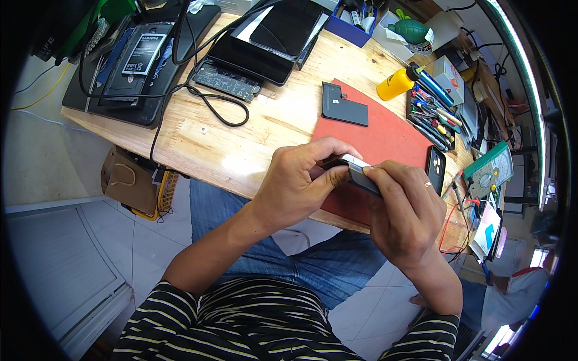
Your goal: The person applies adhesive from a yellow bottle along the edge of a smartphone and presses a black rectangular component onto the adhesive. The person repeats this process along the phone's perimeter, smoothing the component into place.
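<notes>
My left hand (295, 183) and my right hand (409, 213) meet above the near part of a red mat (391, 132). Both are closed around a slim dark phone (363, 180), tilted so that mostly its edge shows. The left thumb and index finger pinch one end, where a small white piece (355, 160) shows; whether it is part of the phone, I cannot tell. The right fingers wrap the other end, hiding much of it. Farther up the mat lies a flat, dark, L-shaped phone part (346, 111). A black phone case (436, 165) rests by the mat's right side.
Stacked tablets (259, 51), a circuit board (226, 81) and a looping black cable (232, 123) occupy the back left. A yellow bottle (394, 85), a tool tray (436, 117) and a green multimeter (489, 168) line the right. Another person (512, 298) is at lower right.
</notes>
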Tool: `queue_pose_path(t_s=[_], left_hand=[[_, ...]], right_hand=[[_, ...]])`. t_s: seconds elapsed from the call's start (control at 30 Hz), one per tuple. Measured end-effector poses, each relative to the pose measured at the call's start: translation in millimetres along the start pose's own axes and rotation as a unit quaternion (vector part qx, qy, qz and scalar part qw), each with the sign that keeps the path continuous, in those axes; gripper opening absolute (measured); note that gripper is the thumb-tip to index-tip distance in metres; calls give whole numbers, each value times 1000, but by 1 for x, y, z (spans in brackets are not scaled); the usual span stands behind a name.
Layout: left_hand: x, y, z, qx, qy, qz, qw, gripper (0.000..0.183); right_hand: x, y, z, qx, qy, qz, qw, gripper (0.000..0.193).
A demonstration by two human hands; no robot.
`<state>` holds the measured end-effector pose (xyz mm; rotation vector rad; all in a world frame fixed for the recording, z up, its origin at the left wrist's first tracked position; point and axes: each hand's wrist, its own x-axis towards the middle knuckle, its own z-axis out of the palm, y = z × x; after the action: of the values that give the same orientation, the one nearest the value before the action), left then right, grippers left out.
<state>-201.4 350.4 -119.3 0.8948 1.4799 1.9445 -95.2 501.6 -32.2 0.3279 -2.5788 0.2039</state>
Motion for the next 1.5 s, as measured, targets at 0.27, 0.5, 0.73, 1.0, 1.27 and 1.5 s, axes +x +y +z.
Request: queue_pose_path(t_s=[0.27,0.5,0.73,1.0,1.27,1.5], left_hand=[[1,2,1,-25,-4,-30,999,25],[4,1,0,1,-11,-44,999,26],[6,4,2,31,7,-40,999,26],[9,7,3,-3,18,-80,997,23],[12,3,3,-9,10,-78,997,24],[12,5,5,10,17,-76,997,25]], right_hand=[[-3,2,1,-1,4,5,1000,37],[-6,9,10,-23,23,-14,999,41],[-4,8,7,-104,-5,-40,994,23],[4,8,-1,-141,-51,-48,987,22],[3,11,7,-71,0,-33,997,40],[-5,17,14,-74,25,-44,996,41]])
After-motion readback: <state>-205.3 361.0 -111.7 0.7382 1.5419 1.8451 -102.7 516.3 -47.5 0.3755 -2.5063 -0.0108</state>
